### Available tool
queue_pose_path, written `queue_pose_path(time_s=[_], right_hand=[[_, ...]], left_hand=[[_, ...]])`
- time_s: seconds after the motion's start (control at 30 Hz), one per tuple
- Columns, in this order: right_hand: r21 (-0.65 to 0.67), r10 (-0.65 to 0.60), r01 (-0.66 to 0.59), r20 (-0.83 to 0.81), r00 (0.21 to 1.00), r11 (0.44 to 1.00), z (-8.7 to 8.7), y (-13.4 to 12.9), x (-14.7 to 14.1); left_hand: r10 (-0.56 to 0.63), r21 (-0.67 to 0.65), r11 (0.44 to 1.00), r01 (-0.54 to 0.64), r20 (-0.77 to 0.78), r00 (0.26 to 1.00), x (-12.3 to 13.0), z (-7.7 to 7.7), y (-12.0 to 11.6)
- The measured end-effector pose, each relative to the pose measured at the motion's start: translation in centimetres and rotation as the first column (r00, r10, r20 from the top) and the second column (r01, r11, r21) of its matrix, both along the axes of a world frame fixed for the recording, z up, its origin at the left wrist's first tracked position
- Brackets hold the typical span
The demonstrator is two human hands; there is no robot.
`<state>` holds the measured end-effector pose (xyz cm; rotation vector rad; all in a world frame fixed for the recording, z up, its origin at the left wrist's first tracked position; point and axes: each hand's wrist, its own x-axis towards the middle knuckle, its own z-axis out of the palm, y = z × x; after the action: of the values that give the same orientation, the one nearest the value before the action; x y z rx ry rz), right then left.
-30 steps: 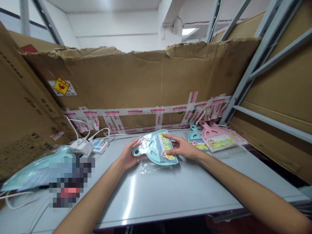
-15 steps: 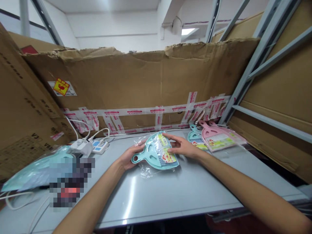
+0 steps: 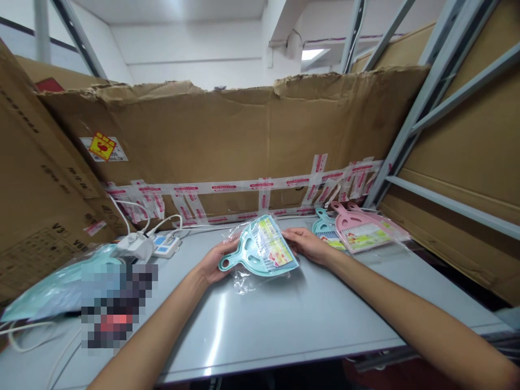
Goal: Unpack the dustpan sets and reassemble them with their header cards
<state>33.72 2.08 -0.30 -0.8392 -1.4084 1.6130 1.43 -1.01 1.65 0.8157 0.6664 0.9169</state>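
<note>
A teal plastic dustpan (image 3: 260,250) in a clear plastic bag, with a colourful paper label, lies on the grey table between my hands. Its handle points left. My left hand (image 3: 215,261) holds the dustpan's handle end through the bag. My right hand (image 3: 306,245) grips the far right edge of the packaged dustpan. Loose bag film (image 3: 246,281) sticks out below it. The underside of the dustpan is hidden.
A pink dustpan and brush set (image 3: 361,230) and a teal set (image 3: 325,230) lie bagged at the table's back right. Left stand a white adapter (image 3: 136,246), a power meter (image 3: 166,245), cables and a teal bagged item (image 3: 60,290). Cardboard walls and metal shelf uprights surround the table (image 3: 284,319).
My right hand has slid from the top of the bagged dustpan down to its right edge. The dustpan has turned slightly, and both hands now close on it.
</note>
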Motion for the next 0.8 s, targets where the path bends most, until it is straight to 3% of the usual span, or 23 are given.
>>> queue_pose_path(time_s=[0.33,0.57,0.8], right_hand=[[0.022,-0.143,0.144,-0.064,0.988,0.989,0.4,0.1,0.2],[0.053,-0.241,0.248,-0.107,0.964,0.967,1.2,0.7,1.3],[0.033,-0.232,0.236,-0.095,0.968,0.971,0.8,1.1,1.4]], left_hand=[[-0.006,-0.022,1.000,0.006,-0.028,1.000,0.1,-0.8,0.2],[-0.011,0.015,1.000,0.011,-0.057,0.998,-0.1,-0.2,0.1],[-0.006,0.047,0.999,0.010,-0.088,0.996,0.1,0.2,-0.1]])
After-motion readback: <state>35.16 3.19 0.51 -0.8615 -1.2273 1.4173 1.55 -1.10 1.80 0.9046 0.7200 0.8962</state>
